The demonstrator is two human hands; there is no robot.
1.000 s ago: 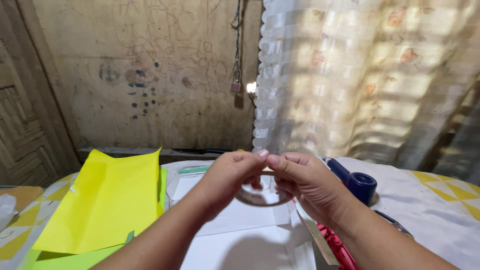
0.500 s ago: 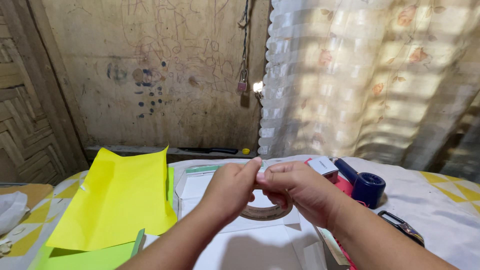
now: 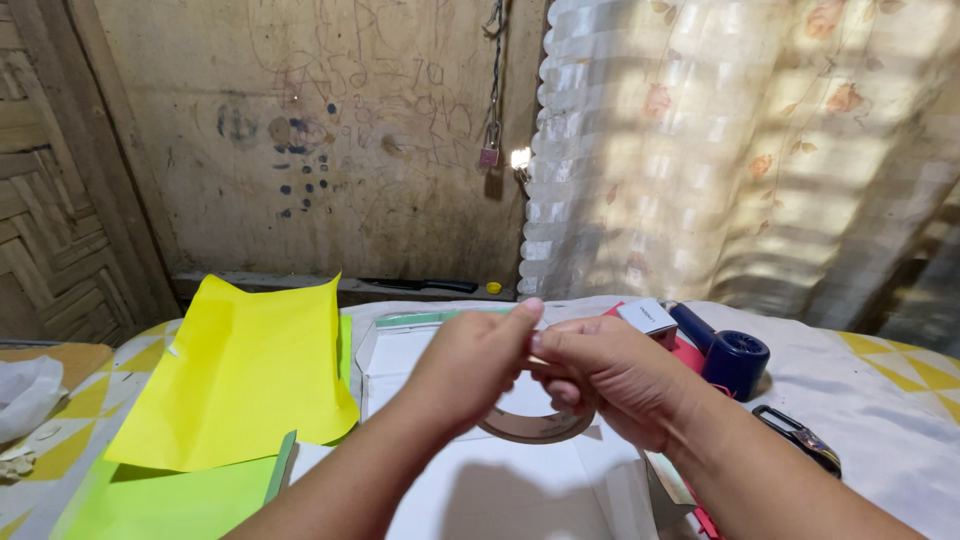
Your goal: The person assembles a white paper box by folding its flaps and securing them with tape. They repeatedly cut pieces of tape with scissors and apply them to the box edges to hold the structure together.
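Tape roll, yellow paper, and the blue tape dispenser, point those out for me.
tape roll [image 3: 535, 427], head view, lower rim.
yellow paper [image 3: 245, 375], head view, middle of sheet.
blue tape dispenser [image 3: 736, 362], head view, round end.

Glossy clear plastic tape roll [image 3: 535, 424], matt yellow paper [image 3: 240, 375], scuffed rough wooden wall [image 3: 330, 140]

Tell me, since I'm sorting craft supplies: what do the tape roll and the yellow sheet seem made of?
The tape roll looks like clear glossy plastic film wound on a brownish core, likely cardboard; the white paper below shows through its ring. The yellow sheet looks like thin matte paper: it shows fold creases and a lifted, curling edge.
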